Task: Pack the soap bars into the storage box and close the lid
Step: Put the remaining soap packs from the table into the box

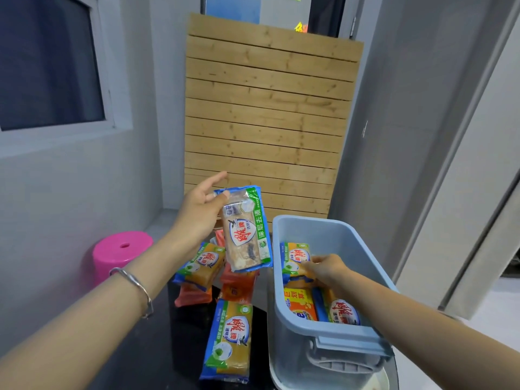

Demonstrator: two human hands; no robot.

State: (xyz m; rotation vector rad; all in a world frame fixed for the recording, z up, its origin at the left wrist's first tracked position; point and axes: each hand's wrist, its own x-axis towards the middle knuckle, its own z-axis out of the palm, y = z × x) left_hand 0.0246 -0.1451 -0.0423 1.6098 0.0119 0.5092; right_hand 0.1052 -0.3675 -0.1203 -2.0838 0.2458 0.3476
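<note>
My left hand [201, 205] holds a pale soap bar in a blue-and-green wrapper [245, 235] upright in the air, left of the storage box. The light blue storage box [334, 337] stands open on the right of the dark table. My right hand [326, 267] reaches inside it and grips a yellow soap bar [295, 257] at the far end. Two more packs lie in the box: an orange-yellow one [299, 304] and a yellow one [342, 311]. Loose bars remain on the table: a yellow one [229, 342] near me, another yellow one [201, 266], and orange ones [237, 288].
A pink plastic stool [121, 253] stands on the floor at the left. A wooden slatted board [267, 122] leans against the wall behind the table. A white rim [380, 381] shows under the box's near end. No lid is in view.
</note>
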